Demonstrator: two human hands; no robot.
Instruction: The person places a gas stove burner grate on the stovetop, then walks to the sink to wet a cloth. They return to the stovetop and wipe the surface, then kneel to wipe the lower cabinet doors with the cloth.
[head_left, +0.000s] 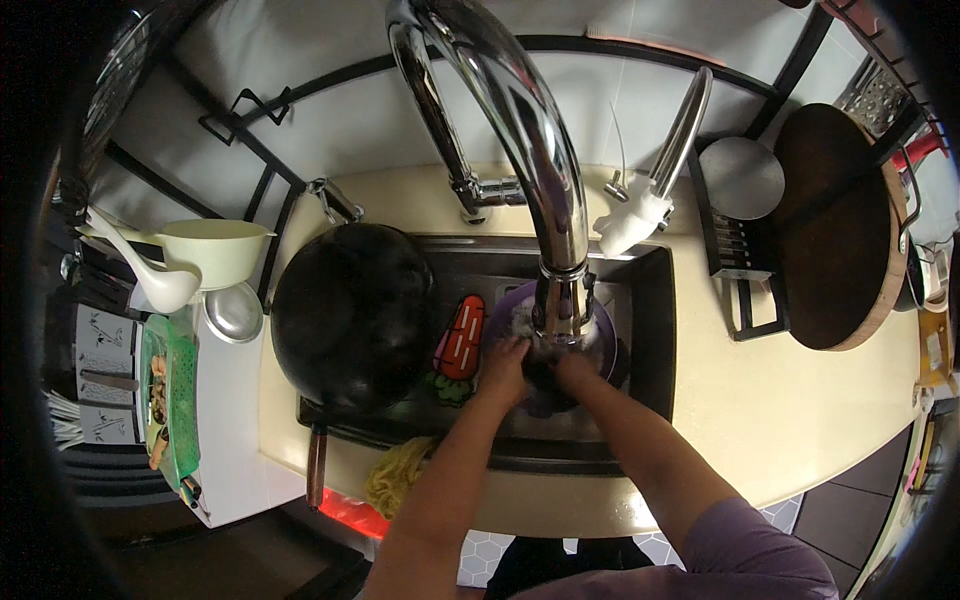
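Both of my hands reach into a purple basin (609, 337) standing in a dark sink (652, 352). My left hand (504, 369) is at the basin's left side, its fingertips in frothy water. My right hand (576, 373) reaches in further right, its fingers mostly hidden by the water and the basin's contents. A dark thing lies between the hands; I cannot tell what it is, nor whether either hand grips it. The chrome faucet (559, 300) hangs straight above. Left of the basin is a red carrot-shaped sponge or pad (461, 341) with green leaves.
A black wok (352, 322) covers the sink's left end, its wooden handle over the front edge. A yellow cloth (394, 476) lies on the front rim. A round wooden board (832, 225) stands in a rack at right. Left are a green basket (184, 397) and a pale pot (217, 251).
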